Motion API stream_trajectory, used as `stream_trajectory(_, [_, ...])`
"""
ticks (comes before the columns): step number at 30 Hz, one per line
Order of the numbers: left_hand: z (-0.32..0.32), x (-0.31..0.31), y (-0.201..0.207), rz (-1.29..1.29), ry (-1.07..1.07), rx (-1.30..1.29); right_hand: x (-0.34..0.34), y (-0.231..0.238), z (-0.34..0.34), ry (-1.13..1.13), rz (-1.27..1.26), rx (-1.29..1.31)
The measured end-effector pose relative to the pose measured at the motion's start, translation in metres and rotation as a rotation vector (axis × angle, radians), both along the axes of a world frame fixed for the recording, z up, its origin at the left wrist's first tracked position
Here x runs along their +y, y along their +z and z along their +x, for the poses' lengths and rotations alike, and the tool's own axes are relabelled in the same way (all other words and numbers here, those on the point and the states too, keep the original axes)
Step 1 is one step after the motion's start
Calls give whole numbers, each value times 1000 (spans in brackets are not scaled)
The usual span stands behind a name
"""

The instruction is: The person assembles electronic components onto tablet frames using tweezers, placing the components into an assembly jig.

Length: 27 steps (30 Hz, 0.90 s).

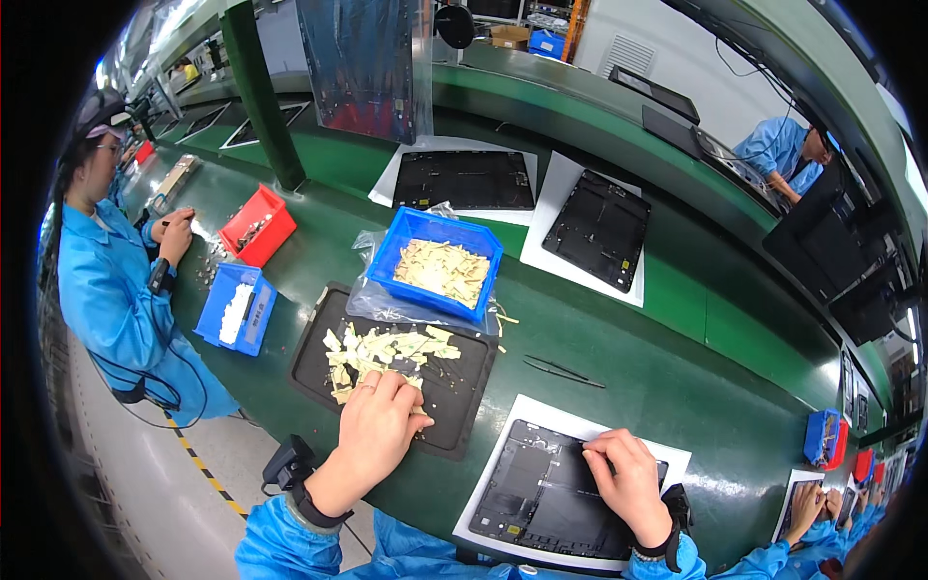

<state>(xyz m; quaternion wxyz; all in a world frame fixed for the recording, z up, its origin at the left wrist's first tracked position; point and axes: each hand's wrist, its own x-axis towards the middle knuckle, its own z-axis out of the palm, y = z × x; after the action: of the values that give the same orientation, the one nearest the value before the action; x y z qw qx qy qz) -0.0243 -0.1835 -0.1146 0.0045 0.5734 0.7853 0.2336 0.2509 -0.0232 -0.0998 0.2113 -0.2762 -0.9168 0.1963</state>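
My left hand (379,423) is over the near part of a black tray (454,416), its fingers bent and drawn together beside a loose heap of small pale yellow-green strips (382,350). Whatever its fingertips hold is hidden. On the right, my right hand (626,476) rests at the upper right of a flat black device housing (541,488), thumb and fingers curled toward each other. I cannot make out anything between them. The housing lies on a white sheet (522,411) at the table's near edge.
Beyond the tray stands a blue bin (391,280) of beige strips on clear plastic. Black tweezers (565,371) lie right of the tray. Two more housings (464,180) (597,230) sit farther back. A co-worker (126,280) works at left near a red bin (271,237) and a blue bin (253,333).
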Motion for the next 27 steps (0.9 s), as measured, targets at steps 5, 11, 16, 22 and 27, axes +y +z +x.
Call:
stream_trajectory(5, [-2,5,9,46,-48,-13,-6,10,0,9,-36,6])
stream_trajectory(11, [23,14,22,430,-297,-158,-20,23,-4,66,-1208,218])
stream_trajectory(16, [52,26,22,581,-674,-130,-29,23,-30,280,-1745,322])
stream_trajectory(22, [64,34,25,489,-739,-321,-31,8,-20,242,-1506,374])
stream_trajectory(27, [74,24,30,171,-378,-1144,-30,18,-15,222,-1288,399])
